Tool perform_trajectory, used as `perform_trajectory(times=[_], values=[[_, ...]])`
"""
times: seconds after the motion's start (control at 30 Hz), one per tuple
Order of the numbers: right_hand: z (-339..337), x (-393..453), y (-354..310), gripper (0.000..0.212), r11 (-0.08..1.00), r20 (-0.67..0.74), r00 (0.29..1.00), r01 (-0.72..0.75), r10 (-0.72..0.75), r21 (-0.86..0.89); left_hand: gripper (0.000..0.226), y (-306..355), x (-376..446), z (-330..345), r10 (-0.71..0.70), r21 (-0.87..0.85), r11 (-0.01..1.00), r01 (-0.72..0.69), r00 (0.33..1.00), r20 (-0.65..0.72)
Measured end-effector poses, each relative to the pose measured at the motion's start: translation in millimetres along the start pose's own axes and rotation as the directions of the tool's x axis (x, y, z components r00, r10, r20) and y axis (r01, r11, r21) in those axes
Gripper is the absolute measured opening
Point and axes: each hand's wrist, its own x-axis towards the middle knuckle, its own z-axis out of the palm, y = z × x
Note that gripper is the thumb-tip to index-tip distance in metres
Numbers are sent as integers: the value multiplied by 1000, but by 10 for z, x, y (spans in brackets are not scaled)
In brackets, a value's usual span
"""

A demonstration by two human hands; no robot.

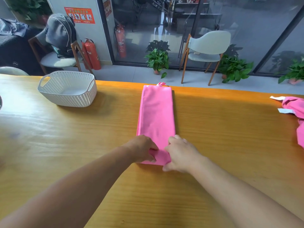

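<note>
At the near end of the cloth (156, 112), my left hand (142, 148) and right hand (180, 153) each pinch a corner; I should lift both evenly, with the edges aligned

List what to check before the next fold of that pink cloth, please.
1. Near end of the cloth pinched by the left hand: ok.
2. Same end held by the right hand: ok.
3. The cloth lies as a flat, straight strip: ok.
4. Far end fully on the table: cannot tell, it lies right at the edge.
5. The basket stands apart from the cloth: ok.
</note>
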Motion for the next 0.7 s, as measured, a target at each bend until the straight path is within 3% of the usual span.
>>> perform_trajectory(times=[0.17,0.37,0.43,0.57,0.63,0.7], values=[[128,-225,-166,56,999,22,1000,10,-9,-48,46,90,-114,44,-3,-41,999,9,987,158],[134,-391,-250,51,999,40,998,51,-51,3,50,56,-248,99,-6,-118,992,46,947,321],[93,-377,-240,46,998,54,997,55,-55,16,44,22,-284,160,-19,-139,988,62,956,291],[2,-232,-179,38,998,129,991,40,-45,43,40,8,-338,267,-57,-221,973,62,998,26],[-15,-171,-142,42,994,172,985,11,-30,108,36,41,-372,303,-35,-156,988,25,997,-64],[-24,-122,-107,44,986,204,979,-12,-22,166,45,76,-419,349,3,-83,996,-10,997,-77]])
